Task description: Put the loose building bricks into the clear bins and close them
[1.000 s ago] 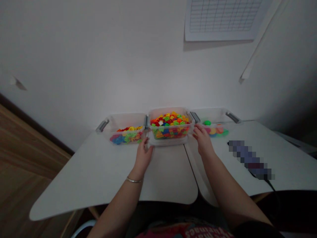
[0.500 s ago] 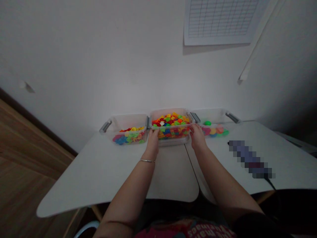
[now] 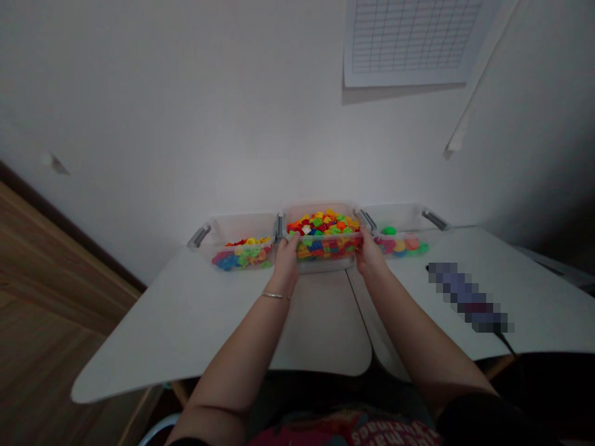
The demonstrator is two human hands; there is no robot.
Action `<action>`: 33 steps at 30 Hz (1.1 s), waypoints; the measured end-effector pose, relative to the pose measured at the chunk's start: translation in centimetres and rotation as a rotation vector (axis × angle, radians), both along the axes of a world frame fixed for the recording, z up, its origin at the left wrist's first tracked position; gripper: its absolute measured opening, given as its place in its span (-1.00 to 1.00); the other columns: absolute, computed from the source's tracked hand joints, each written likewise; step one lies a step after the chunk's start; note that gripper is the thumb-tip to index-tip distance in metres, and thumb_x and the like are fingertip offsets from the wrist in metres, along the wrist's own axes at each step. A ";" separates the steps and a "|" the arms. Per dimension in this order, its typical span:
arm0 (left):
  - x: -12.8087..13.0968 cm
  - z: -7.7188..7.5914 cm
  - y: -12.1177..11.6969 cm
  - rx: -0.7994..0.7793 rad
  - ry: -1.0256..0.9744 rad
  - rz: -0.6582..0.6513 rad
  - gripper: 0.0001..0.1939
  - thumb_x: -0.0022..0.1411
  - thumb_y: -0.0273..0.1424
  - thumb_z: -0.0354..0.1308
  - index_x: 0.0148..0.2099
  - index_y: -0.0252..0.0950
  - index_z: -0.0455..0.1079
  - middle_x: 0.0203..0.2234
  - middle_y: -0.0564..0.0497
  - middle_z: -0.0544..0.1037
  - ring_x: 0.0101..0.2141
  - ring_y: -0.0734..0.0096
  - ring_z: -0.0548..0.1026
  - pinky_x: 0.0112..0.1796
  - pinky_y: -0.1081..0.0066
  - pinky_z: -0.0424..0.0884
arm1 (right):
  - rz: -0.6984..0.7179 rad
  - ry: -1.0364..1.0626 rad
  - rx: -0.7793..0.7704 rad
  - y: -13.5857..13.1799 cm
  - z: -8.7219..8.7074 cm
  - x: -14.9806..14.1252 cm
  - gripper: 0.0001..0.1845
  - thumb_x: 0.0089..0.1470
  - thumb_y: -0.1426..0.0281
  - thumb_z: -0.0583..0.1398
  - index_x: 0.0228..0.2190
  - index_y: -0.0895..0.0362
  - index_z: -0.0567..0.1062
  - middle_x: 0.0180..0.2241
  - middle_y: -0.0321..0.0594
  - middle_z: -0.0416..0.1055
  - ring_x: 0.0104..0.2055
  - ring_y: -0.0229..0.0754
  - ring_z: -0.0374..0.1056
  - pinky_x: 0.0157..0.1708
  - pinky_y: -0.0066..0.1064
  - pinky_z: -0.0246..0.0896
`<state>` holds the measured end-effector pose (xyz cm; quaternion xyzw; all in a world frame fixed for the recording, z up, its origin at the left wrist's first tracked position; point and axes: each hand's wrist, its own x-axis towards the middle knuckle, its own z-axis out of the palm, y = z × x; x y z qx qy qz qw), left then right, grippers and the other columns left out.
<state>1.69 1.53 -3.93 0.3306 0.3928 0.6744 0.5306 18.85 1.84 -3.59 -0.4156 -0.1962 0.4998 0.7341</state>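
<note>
Worryingly, with my left hand and right hand gripping both ends of the clear plastic bin on the white table, one slipped grip could spill its heaped multicoloured plastic pieces.

You're most likely in a room at home or a small study room, though nothing settles which. Around you is a plain white plastered wall with a white paper grid chart fixed to it. The white counter with rounded corners looks like a home or study desk, and a warm-brown wooden surface runs along its left side. Three clear plastic tubs of bright small pieces sit on it, suiting a home or classroom. A long blurred object with a black cable lies at your right.
</note>
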 end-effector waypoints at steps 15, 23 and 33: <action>-3.1 0.9 -10.3 0.084 0.228 -0.007 -0.68 0.14 -0.25 0.19 -0.08 -0.28 0.37 -0.13 -0.10 0.53 -0.05 0.22 0.45 0.01 0.27 0.33 | 0.023 -0.284 -0.005 -10.4 -0.9 0.8 -0.53 -0.17 0.01 0.27 -0.26 0.01 0.40 -0.10 -0.23 0.44 0.00 -0.09 0.34 -0.15 -0.27 0.33; -7.2 1.2 -13.2 -0.058 0.381 -0.032 -0.49 -0.03 -0.18 0.32 -0.06 -0.33 0.39 -0.12 -0.10 0.55 -0.09 0.19 0.48 -0.01 0.24 0.35 | 0.124 -0.376 -0.090 -13.4 -2.4 -0.3 -0.58 -0.17 0.07 0.29 -0.28 0.02 0.43 -0.24 -0.24 0.47 -0.11 -0.07 0.38 -0.18 -0.23 0.36; -9.9 0.4 -15.2 -0.152 0.557 -0.021 -0.48 -0.07 -0.04 0.30 -0.15 -0.30 0.42 -0.24 -0.08 0.57 -0.18 0.14 0.50 -0.09 0.21 0.39 | 0.221 -0.476 -0.101 -14.5 -4.8 -0.6 -0.49 -0.19 -0.01 0.30 -0.27 0.05 0.42 -0.24 -0.16 0.48 -0.18 -0.01 0.40 -0.20 -0.16 0.38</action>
